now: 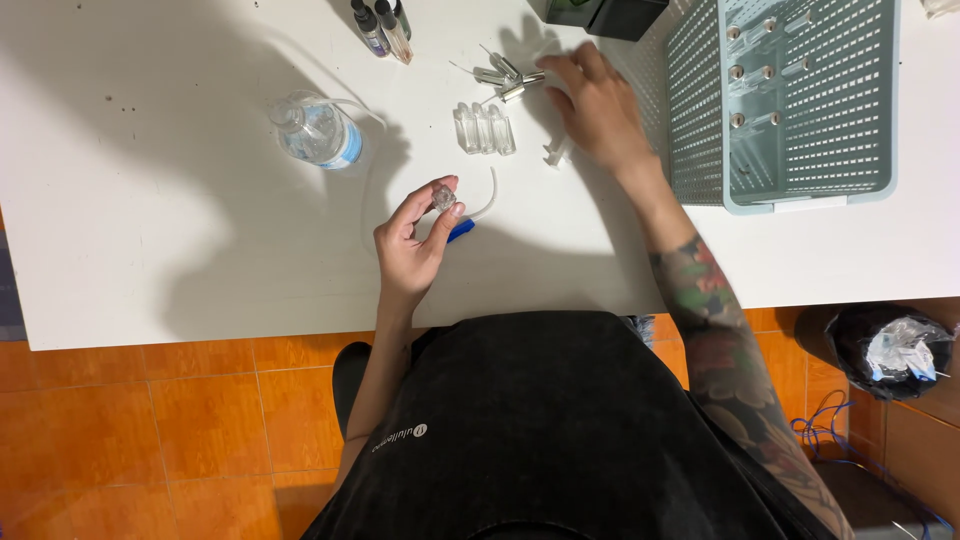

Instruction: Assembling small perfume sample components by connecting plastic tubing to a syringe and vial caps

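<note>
My left hand (pixel 412 242) holds a small clear glass vial (pixel 444 197) between thumb and fingertips, just above the white table (pixel 150 230). A thin clear tube (pixel 488 200) with a blue end piece (pixel 461 230) lies right beside that hand. My right hand (pixel 592 105) reaches to the far side of the table, fingertips on a small pile of silver metal caps and sprayer parts (pixel 505 78). Three clear vials (pixel 485 130) stand in a row left of the right hand. A small white plastic piece (pixel 553 152) lies under the right palm.
A clear plastic water bottle (pixel 318 132) lies at the left with tubing from its cap. Dark-capped dropper bottles (pixel 382 28) stand at the far edge. A grey-green perforated basket (pixel 790 100) with vials sits at the right. A black bin bag (pixel 890 350) sits on the orange tiled floor.
</note>
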